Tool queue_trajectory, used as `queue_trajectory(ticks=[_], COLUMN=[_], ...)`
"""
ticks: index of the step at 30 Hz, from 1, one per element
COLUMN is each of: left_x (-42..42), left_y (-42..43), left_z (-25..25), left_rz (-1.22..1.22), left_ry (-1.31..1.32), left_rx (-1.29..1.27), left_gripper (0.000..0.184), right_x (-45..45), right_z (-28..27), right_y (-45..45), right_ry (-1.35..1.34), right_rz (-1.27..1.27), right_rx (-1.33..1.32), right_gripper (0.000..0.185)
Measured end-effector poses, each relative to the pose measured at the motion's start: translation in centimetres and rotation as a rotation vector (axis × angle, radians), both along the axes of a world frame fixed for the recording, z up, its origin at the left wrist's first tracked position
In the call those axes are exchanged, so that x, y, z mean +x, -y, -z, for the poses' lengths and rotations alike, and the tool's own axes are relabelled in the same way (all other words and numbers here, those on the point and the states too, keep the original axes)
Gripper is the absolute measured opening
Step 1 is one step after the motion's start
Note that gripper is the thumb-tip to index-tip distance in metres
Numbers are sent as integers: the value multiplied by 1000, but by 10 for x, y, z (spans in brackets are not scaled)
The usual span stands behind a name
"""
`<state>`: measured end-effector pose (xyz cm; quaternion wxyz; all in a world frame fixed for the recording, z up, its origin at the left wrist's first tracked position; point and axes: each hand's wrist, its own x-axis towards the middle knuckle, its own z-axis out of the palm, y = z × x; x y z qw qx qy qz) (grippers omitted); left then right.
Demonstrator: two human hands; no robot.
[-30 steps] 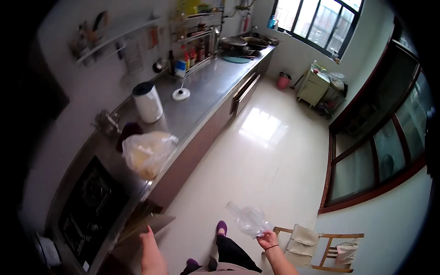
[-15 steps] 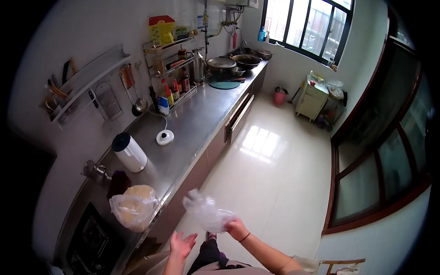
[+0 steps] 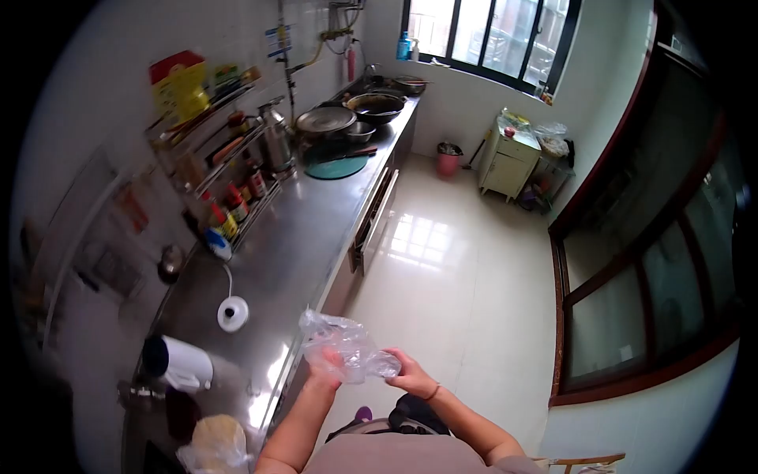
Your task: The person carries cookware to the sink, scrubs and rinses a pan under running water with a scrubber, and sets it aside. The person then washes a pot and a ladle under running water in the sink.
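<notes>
A clear, crumpled plastic bag (image 3: 354, 351) hangs between my two hands, in front of my body and off the counter's edge. My right hand (image 3: 407, 374) pinches its right end. At the bag's left side is my left hand (image 3: 325, 367), its fingers partly covered by the thin film and seemingly curled on it. On the counter at lower left, a stack of round, pale flatbreads (image 3: 219, 444) lies partly wrapped in another clear bag. A white kettle (image 3: 185, 365) with a dark lid stands just beyond it.
The steel counter (image 3: 272, 272) runs along the left, with a white kettle base (image 3: 233, 314), a sauce-bottle rack (image 3: 229, 197), a green round board (image 3: 337, 165) and pans (image 3: 375, 107) further back. An open drawer (image 3: 377, 209) juts out. A sliding door (image 3: 632, 316) is at right.
My left hand has moved from beside the bag onto its left side. The bag is now held up between both hands. My view has shifted, so the counter items appear further left and lower.
</notes>
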<state>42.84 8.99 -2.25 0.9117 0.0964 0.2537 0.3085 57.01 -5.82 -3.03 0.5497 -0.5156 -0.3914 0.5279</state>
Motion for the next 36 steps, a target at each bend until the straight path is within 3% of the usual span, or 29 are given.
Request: queue_trajectory(ticks=[4,9,13,16,25,31,33,36], left_x=[79,144,164,191,228,273,292,332], left_y=[-85,-191,-269,-305,-447,-552,-570,-588], left_z=[-20,-22,-7,-31,19,56,59,52], left_rz=[-72,-292,-489,-695,-859,-867,-932,-981], left_ry=[23,-108,-194,-379,-720,-718,-969,-1017], left_rx=[120,316,347,282,242,146,240,254], left_gripper=[52,63,74,74,80,82,79,74], right_x=[110,231,315,378,518,601,630,671], right_z=[23,69,73,74,46,43,46,48], right_y=[3,9,-33,-93,-304,-341,-340,-341], right_ry=[-94,-72,-56,-13,183,118,103,37], right_rz=[334,679,679,571,357,502,554,726], right_rx=[116,-180,-303,-235,-50,-210,-246,-319], right_gripper=[60,47,44,39,38,39,39,38])
